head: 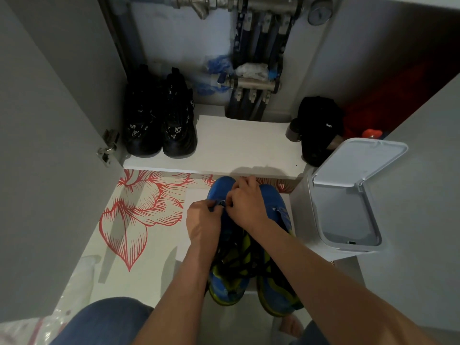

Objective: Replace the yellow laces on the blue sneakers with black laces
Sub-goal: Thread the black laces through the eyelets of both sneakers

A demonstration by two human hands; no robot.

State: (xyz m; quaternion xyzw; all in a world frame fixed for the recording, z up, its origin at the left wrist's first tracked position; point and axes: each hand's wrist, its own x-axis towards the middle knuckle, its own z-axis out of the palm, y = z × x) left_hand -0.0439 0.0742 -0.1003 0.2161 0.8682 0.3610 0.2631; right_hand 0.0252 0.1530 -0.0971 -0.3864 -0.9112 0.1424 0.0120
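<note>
Black lace [237, 265] looks limp, light; our left hand [202, 220] and right hand [246, 202] pinch it tight at the lower-centre sneaker [220, 189].

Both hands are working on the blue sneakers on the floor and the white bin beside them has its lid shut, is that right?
The lid is wrong: the head view shows the white bin with it tipped up, open. The rest holds: left hand and right hand pinch at the blue sneakers on the floor beside it.
</note>
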